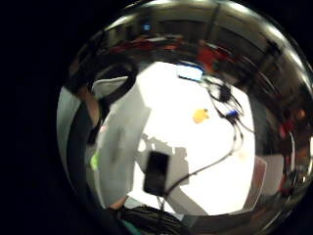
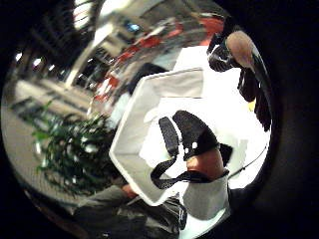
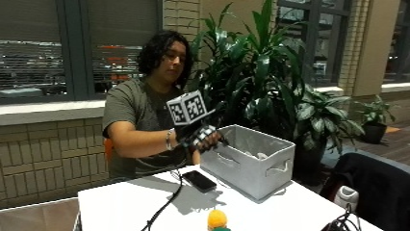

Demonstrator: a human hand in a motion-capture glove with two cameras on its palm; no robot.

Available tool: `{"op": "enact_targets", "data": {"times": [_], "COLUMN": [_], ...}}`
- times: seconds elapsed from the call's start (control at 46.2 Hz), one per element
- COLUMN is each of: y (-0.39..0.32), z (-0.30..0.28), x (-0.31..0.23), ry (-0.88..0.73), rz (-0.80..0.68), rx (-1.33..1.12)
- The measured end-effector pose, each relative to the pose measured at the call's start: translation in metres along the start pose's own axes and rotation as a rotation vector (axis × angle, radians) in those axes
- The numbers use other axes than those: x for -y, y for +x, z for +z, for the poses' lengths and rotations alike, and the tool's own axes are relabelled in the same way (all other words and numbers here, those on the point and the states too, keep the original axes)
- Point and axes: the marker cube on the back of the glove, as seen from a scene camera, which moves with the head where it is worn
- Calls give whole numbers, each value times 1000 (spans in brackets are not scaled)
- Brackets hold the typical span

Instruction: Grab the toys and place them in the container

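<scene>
Gloved hand (image 3: 204, 138) hovers above the grey container's (image 3: 247, 166) near rim, fingers loosely curled, empty.

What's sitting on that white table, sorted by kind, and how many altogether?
Grey fabric bin: 1
Black phone: 1
Yellow-orange toy: 1
Total: 3 things in plain view on the table. Something pale lies inside the bin, too hidden to count. The gloved right hand is at the bin's rim.
</scene>
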Motion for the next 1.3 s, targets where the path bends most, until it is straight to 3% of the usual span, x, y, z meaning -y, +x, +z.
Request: {"op": "enact_targets", "data": {"times": [0.152,0.282,0.455,0.628,0.758,0.845,0.91,1.148,1.3], "y": [115,136,147,139,113,61,11,-126,-161], "z": [55,116,147,128,61,5,-28,-60,-38], "x": [44,46,65,53,25,-15,-40,-46,-27], "ry": [-105,-113,-106,8,114,79,121,76,1], "rz": [169,334,380,313,210,78,-35,-330,-345], "rx": [-76,-160,-245,-243,61,340,419,406,265]}}
